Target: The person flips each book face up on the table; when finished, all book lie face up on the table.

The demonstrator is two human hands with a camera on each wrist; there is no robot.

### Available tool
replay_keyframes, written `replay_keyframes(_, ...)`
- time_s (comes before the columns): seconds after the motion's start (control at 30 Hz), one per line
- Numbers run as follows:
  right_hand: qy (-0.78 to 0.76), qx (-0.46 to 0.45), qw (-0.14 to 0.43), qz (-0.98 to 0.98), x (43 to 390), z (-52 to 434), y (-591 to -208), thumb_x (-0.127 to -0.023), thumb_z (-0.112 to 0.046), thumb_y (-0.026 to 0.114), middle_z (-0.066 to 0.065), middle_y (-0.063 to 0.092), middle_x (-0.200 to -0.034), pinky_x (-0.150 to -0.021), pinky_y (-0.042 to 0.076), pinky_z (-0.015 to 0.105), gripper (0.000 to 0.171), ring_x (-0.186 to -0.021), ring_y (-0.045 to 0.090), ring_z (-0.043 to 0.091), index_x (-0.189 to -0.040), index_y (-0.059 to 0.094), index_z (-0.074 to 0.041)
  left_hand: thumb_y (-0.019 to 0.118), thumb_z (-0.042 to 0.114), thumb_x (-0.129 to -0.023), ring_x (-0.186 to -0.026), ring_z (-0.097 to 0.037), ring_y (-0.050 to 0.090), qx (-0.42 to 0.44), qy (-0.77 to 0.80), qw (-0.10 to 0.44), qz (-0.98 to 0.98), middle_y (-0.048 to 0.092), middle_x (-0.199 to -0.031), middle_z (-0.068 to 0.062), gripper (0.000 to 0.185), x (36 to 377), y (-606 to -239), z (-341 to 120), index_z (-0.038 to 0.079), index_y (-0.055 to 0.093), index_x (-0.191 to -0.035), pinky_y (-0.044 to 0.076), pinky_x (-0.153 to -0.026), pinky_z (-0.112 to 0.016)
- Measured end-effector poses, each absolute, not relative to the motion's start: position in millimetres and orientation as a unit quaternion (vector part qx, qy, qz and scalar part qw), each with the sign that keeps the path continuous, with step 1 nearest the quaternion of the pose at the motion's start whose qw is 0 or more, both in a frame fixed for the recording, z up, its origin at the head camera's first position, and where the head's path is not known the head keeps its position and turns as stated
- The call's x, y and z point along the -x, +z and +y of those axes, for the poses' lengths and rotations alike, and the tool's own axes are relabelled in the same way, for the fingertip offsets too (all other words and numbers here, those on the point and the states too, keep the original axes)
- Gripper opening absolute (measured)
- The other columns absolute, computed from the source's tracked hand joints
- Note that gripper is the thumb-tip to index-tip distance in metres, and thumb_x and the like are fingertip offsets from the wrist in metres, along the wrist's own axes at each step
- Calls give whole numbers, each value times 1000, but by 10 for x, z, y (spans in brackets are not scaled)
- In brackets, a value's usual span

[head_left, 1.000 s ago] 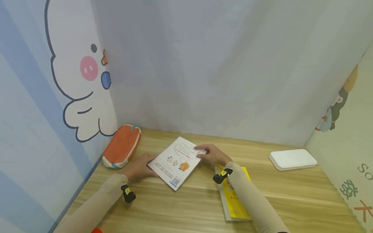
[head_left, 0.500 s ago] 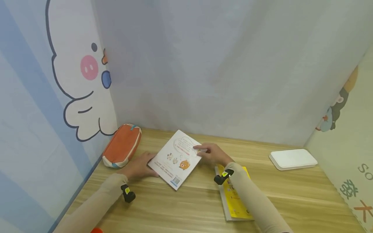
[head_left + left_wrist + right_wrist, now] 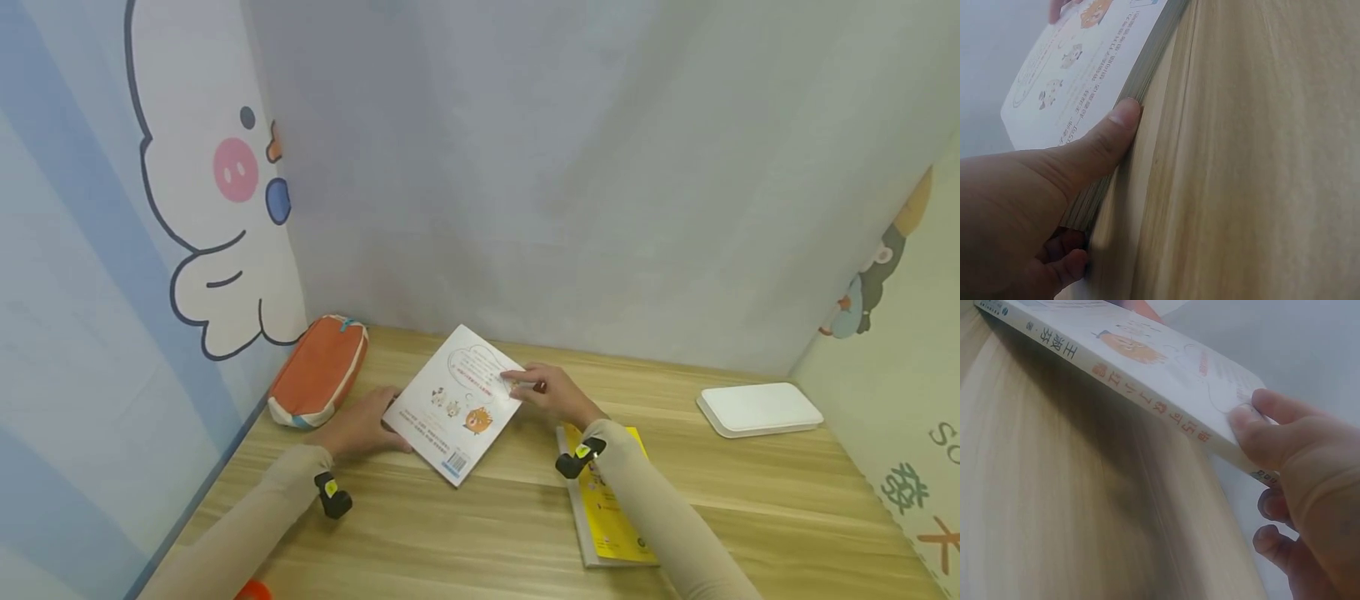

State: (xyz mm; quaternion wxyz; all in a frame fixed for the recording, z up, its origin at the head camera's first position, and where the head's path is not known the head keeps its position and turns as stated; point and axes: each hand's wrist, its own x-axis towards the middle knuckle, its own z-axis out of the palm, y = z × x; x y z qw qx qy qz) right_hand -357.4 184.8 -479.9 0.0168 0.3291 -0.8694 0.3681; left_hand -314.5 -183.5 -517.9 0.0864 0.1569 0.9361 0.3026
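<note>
While gripping white bk [image 3: 438,421] w/ both hands, holds it tilted over wood tbl [image 3: 465,542]

Head view: shows white bk just below ctr, printed cover up, barcode [image 3: 457,461] at its 6 o'clock. Grips it w/ L hand [image 3: 366,427] at its 9, R hand [image 3: 558,393] at its 3. From bk, has orange pouch [image 3: 318,371] nearby at 10, yellow bk [image 3: 607,521] at 4, partly hidden by R sleeve [image 3: 663,517], white case [image 3: 760,408] well apart at 3. Also red item [image 3: 253,591] at 7–8, cut off by frame edge; can't tell what.

L wrist view: shows page edges [image 3: 1154,56] toward 12–1. Grasps bk w/ thumb [image 3: 1124,115] on rim near ctr, other fingers curled below at 7, partly hidden.

R wrist view: shows spine [image 3: 1141,403] w/ lettering, from 10 to nearly 4, raised over shadowed tbl. Pinches end w/ thumb [image 3: 1249,425] + index [image 3: 1282,407] on cover at 2–3, other fingertips curled beneath at 4. Can't tell re contact of lowest corner w/ tbl.
</note>
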Motion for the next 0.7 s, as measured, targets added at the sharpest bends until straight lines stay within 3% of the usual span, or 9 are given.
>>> replay_keyframes(0.23, 369, -329, 24, -869, 3590, 1860, -4873, -95, -17, 74, 10, 70, -109, -70, 45, 21, 33, -77, 50, 9, -128, 73, -12, 88, 53, -75, -143, -31, 49, -158, 312, 89, 933, 51, -155, -13, 108, 3109, -5230, -1858, 6, 36, -157, 38, -120, -54)
replay_keyframes(0.33, 369, -329, 28, -869, 3597, 1874, -4911, -96, -18, 73, 11, 71, -111, -68, 45, 21, 33, -76, 50, 10, -129, 73, -12, 86, 61, -73, -144, -29, 49, -160, 313, 83, 932, 50, -155, -11, 112, 3159, -5349, -1886, 9, 35, -158, 37, -121, -54)
replay_keyframes(0.5, 366, -336, 46, -867, 3594, 1884, -4956, -96, -16, 73, 10, 69, -103, -66, 46, 20, 33, -73, 48, 7, -128, 73, -11, 85, 66, -70, -148, -32, 44, -167, 328, 76, 927, 47, -159, -11, 117, 3200, -5433, -1918, 10, 33, -159, 33, -123, -55)
replay_keyframes(0.7, 375, -347, 66, -857, 3574, 1907, -4974, -94, -13, 74, 6, 64, -88, -62, 43, 20, 35, -68, 43, 5, -128, 73, -8, 84, 64, -74, -153, -36, 35, -181, 351, 87, 914, 40, -164, -12, 116, 3123, -5314, -1932, 12, 30, -162, 29, -124, -58)
